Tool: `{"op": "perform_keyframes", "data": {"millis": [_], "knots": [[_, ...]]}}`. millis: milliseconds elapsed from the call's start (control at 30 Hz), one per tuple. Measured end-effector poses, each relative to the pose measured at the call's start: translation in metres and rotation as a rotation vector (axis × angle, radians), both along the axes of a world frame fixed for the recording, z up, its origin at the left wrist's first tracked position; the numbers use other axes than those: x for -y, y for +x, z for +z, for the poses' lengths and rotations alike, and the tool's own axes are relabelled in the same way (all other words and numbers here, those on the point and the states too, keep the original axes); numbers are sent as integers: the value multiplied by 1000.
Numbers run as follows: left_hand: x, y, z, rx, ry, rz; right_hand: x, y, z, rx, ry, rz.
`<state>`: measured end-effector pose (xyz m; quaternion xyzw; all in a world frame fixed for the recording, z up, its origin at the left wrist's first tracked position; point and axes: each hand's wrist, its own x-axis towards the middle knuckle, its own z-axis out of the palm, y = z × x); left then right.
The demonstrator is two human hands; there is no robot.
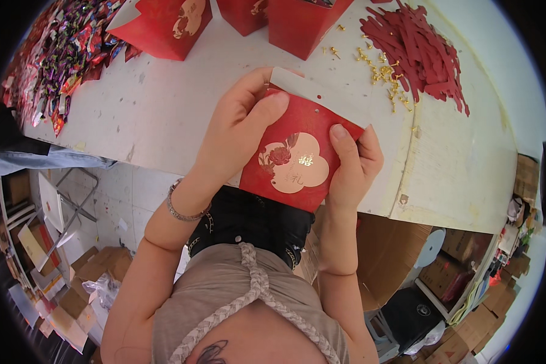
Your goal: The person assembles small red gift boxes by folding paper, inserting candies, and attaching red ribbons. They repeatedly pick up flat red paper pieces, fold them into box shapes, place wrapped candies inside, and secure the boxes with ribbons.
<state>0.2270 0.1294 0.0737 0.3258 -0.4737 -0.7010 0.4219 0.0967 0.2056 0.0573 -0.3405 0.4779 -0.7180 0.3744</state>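
Both my hands hold a red paper gift box point(285, 127) over the front edge of the table. Its face bears a pale pink flower-shaped print, and a small hole shows near its top edge. My left hand point(246, 112) is closed on the upper left corner, thumb on the red face. Closed on the right side is my right hand point(352, 161), its thumb on the front and the other fingers behind. A white inner flap point(297, 82) stands out at the box's top. Whether anything lies inside is hidden.
Several formed red boxes point(167, 27) stand along the far side of the white table point(151, 100). Wrapped candies point(73, 51) are heaped at far left. Gold fasteners point(385, 74) lie beside a pile of dark red strips point(415, 51). Below at right is an open cardboard carton point(385, 255).
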Motion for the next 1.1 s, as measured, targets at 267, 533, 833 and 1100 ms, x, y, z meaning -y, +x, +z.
{"op": "perform_keyframes", "data": {"millis": [267,533,833,1100], "knots": [[-2,10,-14,157,-350,44,4,3,2,-47,-5,18],[3,11,-3,101,-153,-107,12,1,-4,-84,-115,41],[5,15,-16,40,-382,-57,19,-2,-17,49,-247,126],[3,20,-26,46,-538,-40,18,-7,-13,73,-275,275]]}}
